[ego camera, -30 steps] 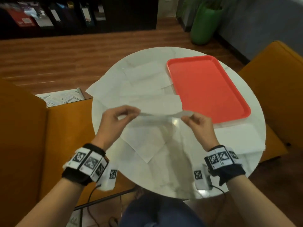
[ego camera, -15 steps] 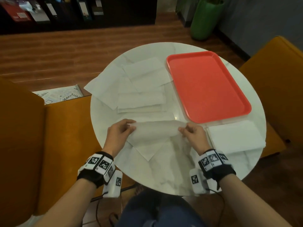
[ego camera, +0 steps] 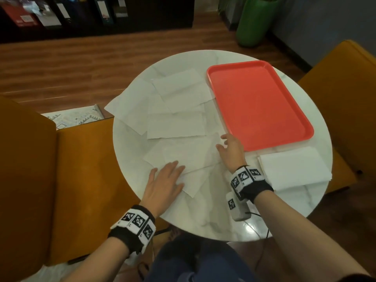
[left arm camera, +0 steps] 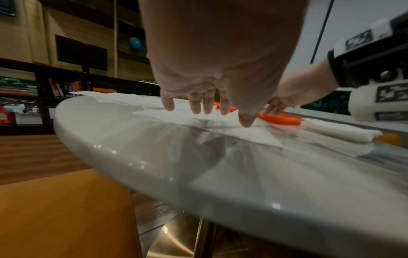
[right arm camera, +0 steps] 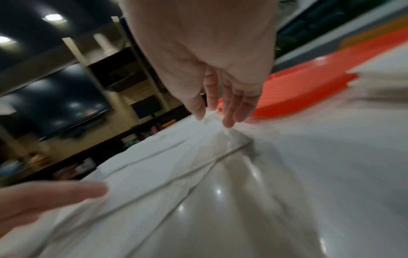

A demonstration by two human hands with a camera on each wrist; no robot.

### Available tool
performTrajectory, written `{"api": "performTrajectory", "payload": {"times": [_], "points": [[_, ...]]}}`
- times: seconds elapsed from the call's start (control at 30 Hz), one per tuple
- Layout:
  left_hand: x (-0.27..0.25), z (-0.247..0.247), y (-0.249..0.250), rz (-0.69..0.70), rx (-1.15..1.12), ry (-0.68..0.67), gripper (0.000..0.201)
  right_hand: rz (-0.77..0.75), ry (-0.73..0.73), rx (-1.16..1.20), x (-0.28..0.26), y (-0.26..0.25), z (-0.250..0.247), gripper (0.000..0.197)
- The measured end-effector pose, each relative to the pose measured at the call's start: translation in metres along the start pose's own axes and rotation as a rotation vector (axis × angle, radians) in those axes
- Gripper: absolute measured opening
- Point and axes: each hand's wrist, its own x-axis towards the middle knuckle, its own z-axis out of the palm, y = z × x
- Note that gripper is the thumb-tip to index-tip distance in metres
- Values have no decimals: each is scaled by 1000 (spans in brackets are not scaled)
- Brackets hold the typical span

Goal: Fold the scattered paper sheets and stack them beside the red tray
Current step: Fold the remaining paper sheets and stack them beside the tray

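A folded white sheet [ego camera: 189, 153] lies flat on the round marble table [ego camera: 213, 216], on top of another unfolded sheet [ego camera: 195, 185]. My left hand [ego camera: 164, 180] presses flat on its near left edge with straight fingers [left arm camera: 196, 106]. My right hand [ego camera: 230, 148] rests with straight fingers [right arm camera: 229, 113] on its right end, next to the red tray [ego camera: 258, 102]. Several loose sheets [ego camera: 173, 102] lie spread at the far left of the tray. A stack of folded sheets [ego camera: 293, 169] sits near the tray's near edge, at the right.
Orange chairs stand at the left [ego camera: 50, 180] and the right [ego camera: 345, 94] of the table. A green planter [ego camera: 254, 21] and dark shelves [ego camera: 81, 15] are on the far side, on a wood floor. My knee [ego camera: 195, 259] is under the table's near edge.
Both hands brought the pinched sheet down from the air, folded it over onto the table, let go of it and now lie flat on it.
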Motion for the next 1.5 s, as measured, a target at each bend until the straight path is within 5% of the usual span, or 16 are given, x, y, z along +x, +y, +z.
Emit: {"api": "performTrajectory", "payload": {"times": [0.07,0.2,0.3,0.63,0.77,1.0,1.2,1.37,1.5], "points": [[-3,11,-2,-19,77,-112,66,-161,-11,-73,-20,-5,6,36],[-8,28,-14,35,174,-165,84,-483,-447,-349,-65,-4,34,50],[-9,31,-18,40,157,-156,84,-533,-585,-498,-74,16,46,54],[-10,30,-20,49,107,-142,85,-328,-356,-491,-51,59,-7,47],[-13,27,-22,35,85,-100,85,-349,-85,-367,-42,46,-7,36],[1,11,-5,-73,57,24,74,-331,-73,-312,-29,46,-2,18],[34,-1,35,22,47,86,67,-387,-23,-130,-29,39,-18,7],[58,-23,53,43,36,236,37,-361,-8,86,-39,17,-61,12],[71,-54,67,147,-153,276,22,-274,-186,114,-40,13,-98,31]]}}
